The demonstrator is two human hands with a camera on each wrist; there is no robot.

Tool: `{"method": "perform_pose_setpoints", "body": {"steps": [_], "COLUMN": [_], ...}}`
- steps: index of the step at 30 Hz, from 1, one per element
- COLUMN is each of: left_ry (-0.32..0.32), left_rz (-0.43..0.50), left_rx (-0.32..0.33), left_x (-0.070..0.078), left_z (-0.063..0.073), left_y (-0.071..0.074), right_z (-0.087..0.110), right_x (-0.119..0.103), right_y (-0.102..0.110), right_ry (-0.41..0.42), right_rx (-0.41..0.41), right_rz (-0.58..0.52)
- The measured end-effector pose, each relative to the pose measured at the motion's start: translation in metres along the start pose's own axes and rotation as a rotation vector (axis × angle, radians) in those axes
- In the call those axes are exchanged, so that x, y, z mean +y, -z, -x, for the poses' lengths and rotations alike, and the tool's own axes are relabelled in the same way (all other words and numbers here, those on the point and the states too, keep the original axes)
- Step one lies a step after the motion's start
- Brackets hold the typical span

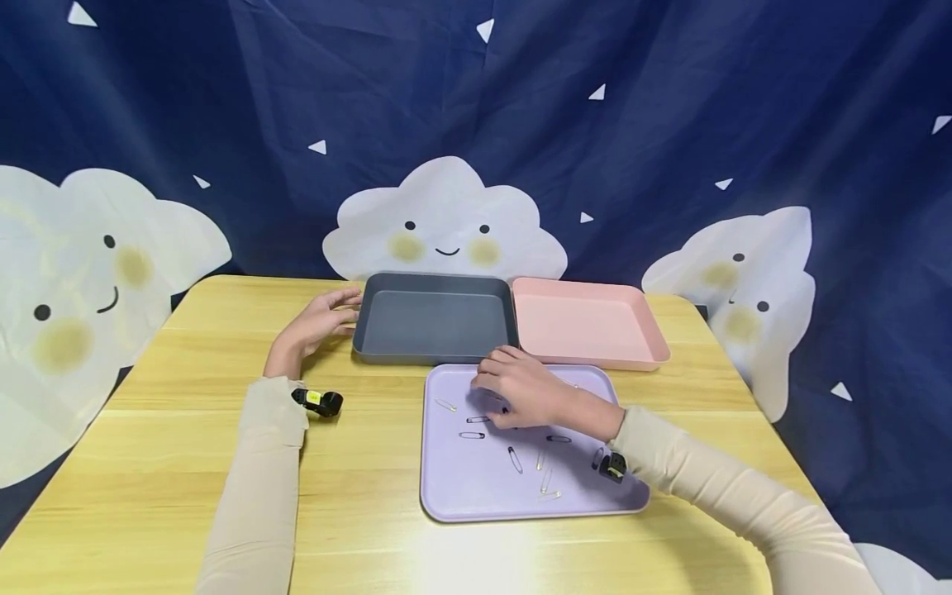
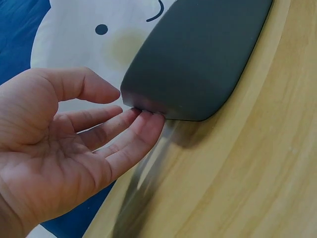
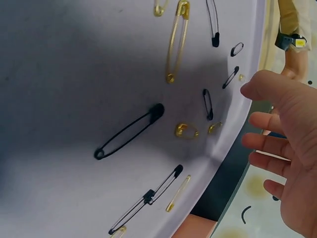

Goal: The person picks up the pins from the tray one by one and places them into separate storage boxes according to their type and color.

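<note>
My left hand is at the left end of a dark grey tray. In the left wrist view its loosely extended fingertips touch the tray's end wall, with the thumb beside the rim. Over the upper part of a lilac tray hovers my right hand, fingers loosely bent, with nothing visible in its grasp. Several black and gold safety pins lie scattered on the lilac tray; the right wrist view shows a black safety pin and a gold safety pin up close. The hand hides part of the tray.
A pink tray stands to the right of the dark grey one, both behind the lilac tray. All three rest on a light wooden table. A dark blue curtain with cloud faces hangs behind the table.
</note>
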State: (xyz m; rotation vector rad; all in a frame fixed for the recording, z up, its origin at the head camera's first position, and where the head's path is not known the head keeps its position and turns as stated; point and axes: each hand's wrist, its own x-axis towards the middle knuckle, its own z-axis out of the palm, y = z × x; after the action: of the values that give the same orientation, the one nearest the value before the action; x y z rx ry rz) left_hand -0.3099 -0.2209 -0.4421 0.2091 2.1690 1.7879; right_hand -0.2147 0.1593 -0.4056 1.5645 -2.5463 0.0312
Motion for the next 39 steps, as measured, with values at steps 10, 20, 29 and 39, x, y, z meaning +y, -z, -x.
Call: {"method": "perform_pose_setpoints", "body": {"steps": [10,20,29,39], "left_ry": [-0.005,-0.005,0.028,0.059], "left_rz": [0.007,0.081,0.13,0.157], "left_rx": [-0.001,-0.002,0.023,0.017], "left_x": [-0.001,-0.012,-0.016,0.004], "left_z": [-0.001,-0.002,0.001,0.015], "left_y": [0.001,0.004,0.004,-0.002], "right_z": [0.006,0.008,0.004,-0.003], "right_x": [0.005,0.009,0.007,0.009], "right_y": [-0.005,-0.015,-0.017,-0.019], "right_ry": [-0.033,-0.071,-0.073,-0.129], "right_rx": [0.04,0.033,0.035,-0.031], "right_rz": [0.085,0.111,0.129,0.057]}}
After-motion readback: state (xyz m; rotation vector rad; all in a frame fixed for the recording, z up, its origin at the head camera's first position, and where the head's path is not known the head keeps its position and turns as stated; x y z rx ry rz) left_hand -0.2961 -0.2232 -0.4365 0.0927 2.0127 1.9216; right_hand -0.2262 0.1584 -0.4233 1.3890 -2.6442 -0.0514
